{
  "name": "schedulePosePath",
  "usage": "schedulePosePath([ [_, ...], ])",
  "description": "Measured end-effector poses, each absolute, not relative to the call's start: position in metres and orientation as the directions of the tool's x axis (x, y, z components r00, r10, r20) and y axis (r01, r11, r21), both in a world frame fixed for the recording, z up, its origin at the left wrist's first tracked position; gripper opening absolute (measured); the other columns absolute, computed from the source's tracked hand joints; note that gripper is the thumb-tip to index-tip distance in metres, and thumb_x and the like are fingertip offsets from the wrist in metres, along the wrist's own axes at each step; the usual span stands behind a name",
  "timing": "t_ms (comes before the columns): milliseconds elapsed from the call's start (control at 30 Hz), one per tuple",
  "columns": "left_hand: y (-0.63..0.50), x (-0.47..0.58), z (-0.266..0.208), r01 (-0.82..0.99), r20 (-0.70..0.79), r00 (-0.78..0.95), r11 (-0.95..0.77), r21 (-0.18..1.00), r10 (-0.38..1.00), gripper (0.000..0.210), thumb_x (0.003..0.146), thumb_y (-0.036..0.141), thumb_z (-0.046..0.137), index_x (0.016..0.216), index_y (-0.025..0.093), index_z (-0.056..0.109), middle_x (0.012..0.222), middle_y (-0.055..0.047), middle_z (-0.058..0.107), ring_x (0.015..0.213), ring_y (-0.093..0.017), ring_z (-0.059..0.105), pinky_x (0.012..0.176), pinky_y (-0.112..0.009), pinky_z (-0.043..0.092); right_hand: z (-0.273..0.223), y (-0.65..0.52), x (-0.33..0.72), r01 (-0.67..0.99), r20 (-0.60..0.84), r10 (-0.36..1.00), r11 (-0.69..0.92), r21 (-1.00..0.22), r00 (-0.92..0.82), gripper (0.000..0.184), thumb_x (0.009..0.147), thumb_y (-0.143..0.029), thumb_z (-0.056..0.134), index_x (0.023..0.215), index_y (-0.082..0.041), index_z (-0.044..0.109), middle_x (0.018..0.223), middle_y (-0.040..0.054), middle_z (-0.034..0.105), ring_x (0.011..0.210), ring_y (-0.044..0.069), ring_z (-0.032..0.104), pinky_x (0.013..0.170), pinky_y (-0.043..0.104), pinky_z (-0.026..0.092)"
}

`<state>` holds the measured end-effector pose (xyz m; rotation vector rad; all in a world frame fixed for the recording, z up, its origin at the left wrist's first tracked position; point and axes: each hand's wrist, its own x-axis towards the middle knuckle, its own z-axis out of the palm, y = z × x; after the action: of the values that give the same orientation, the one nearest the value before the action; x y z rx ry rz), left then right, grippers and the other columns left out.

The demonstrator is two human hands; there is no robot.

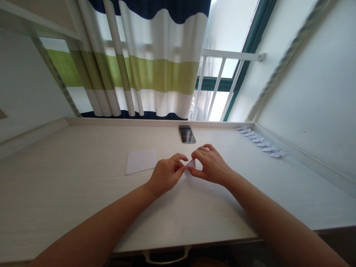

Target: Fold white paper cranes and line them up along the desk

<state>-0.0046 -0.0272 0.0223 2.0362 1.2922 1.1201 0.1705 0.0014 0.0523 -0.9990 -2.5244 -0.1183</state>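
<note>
A small piece of folded white paper (pixel 190 163) is held between my two hands above the middle of the desk. My left hand (pixel 167 172), with a gold ring on one finger, pinches its left side between thumb and fingertips. On the other side, the thumb and index finger of my right hand (pixel 210 164) are closed on the paper. Its upper part shows as a pointed triangle; the fingers cover some of the rest. Left of my left hand lies a flat stack or sheet of white paper (pixel 140 161).
A dark phone (pixel 188 136) lies beyond my hands, partly pixelated. Several folded white paper pieces (pixel 261 143) stand in a row along the right wall. The white desk (pixel 69 193) has a raised back edge. A striped curtain (pixel 164 70) and white railing (pixel 219 66) are behind.
</note>
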Motion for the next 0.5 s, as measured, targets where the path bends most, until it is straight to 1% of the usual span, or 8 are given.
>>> schedulePosePath([
  [67, -0.027, -0.005, 0.022, 0.416, 0.353, 0.206, -0.408, 0.813, 0.913, 0.02, 0.072, 0.022, 0.054, 0.092, 0.02, 0.055, 0.066, 0.001, 0.067, 0.059, -0.013, 0.06, 0.059, -0.023, 0.045, 0.049, 0.005, 0.174, 0.621, 0.419, 0.713, 0.699, -0.355, -0.563, 0.027, 0.073, -0.037, 0.056, 0.091, -0.017, 0.051, 0.086, 0.0077, 0.062, 0.08, 0.02, 0.055, 0.073, 0.035, 0.04],
  [133, -0.026, -0.006, 0.022, 0.322, 0.324, 0.196, -0.373, 0.87, 0.926, 0.021, 0.071, 0.023, 0.055, 0.092, 0.019, 0.054, 0.066, 0.0, 0.067, 0.062, -0.014, 0.062, 0.061, -0.025, 0.047, 0.044, 0.01, 0.177, 0.456, 0.366, 0.756, 0.631, -0.628, -0.543, 0.03, 0.077, -0.034, 0.051, 0.103, -0.019, 0.047, 0.095, 0.0073, 0.061, 0.086, 0.018, 0.055, 0.072, 0.033, 0.042],
  [200, -0.025, -0.006, 0.022, 0.237, 0.296, 0.19, -0.337, 0.911, 0.936, 0.022, 0.07, 0.023, 0.057, 0.091, 0.018, 0.053, 0.066, 0.0, 0.067, 0.064, -0.015, 0.063, 0.063, -0.026, 0.048, 0.04, 0.014, 0.179, 0.301, 0.296, 0.769, 0.527, -0.795, -0.566, 0.025, 0.08, -0.034, 0.048, 0.099, -0.018, 0.052, 0.096, 0.007, 0.061, 0.087, 0.017, 0.055, 0.073, 0.031, 0.043],
  [233, -0.024, -0.006, 0.022, 0.202, 0.283, 0.189, -0.319, 0.926, 0.94, 0.022, 0.069, 0.022, 0.058, 0.09, 0.018, 0.053, 0.065, -0.001, 0.066, 0.065, -0.016, 0.063, 0.064, -0.027, 0.048, 0.038, 0.015, 0.18, 0.248, 0.263, 0.779, 0.468, -0.848, -0.569, 0.024, 0.079, -0.034, 0.049, 0.095, -0.017, 0.055, 0.092, 0.0065, 0.062, 0.084, 0.016, 0.056, 0.072, 0.031, 0.043],
  [300, -0.024, -0.005, 0.022, 0.144, 0.258, 0.19, -0.287, 0.947, 0.947, 0.022, 0.068, 0.022, 0.059, 0.089, 0.017, 0.053, 0.065, -0.001, 0.066, 0.066, -0.016, 0.063, 0.066, -0.027, 0.048, 0.036, 0.017, 0.179, 0.181, 0.209, 0.809, 0.359, -0.916, -0.548, 0.023, 0.077, -0.035, 0.052, 0.086, -0.015, 0.059, 0.083, 0.0047, 0.062, 0.075, 0.014, 0.056, 0.068, 0.028, 0.043],
  [400, -0.023, -0.004, 0.023, 0.088, 0.235, 0.192, -0.256, 0.963, 0.953, 0.023, 0.067, 0.021, 0.06, 0.089, 0.017, 0.052, 0.064, 0.0, 0.065, 0.066, -0.016, 0.063, 0.067, -0.028, 0.048, 0.034, 0.017, 0.176, 0.129, 0.161, 0.862, 0.251, -0.959, -0.48, 0.02, 0.072, -0.033, 0.058, 0.079, -0.015, 0.062, 0.072, 0.0017, 0.062, 0.065, 0.011, 0.054, 0.062, 0.026, 0.041],
  [500, -0.023, -0.003, 0.022, 0.054, 0.225, 0.198, -0.24, 0.969, 0.954, 0.023, 0.067, 0.019, 0.061, 0.088, 0.016, 0.052, 0.062, 0.001, 0.064, 0.065, -0.015, 0.063, 0.067, -0.028, 0.048, 0.033, 0.016, 0.173, 0.102, 0.128, 0.896, 0.188, -0.977, -0.426, 0.019, 0.068, -0.032, 0.062, 0.073, -0.014, 0.064, 0.068, 0.0009, 0.062, 0.062, 0.01, 0.052, 0.06, 0.025, 0.04],
])
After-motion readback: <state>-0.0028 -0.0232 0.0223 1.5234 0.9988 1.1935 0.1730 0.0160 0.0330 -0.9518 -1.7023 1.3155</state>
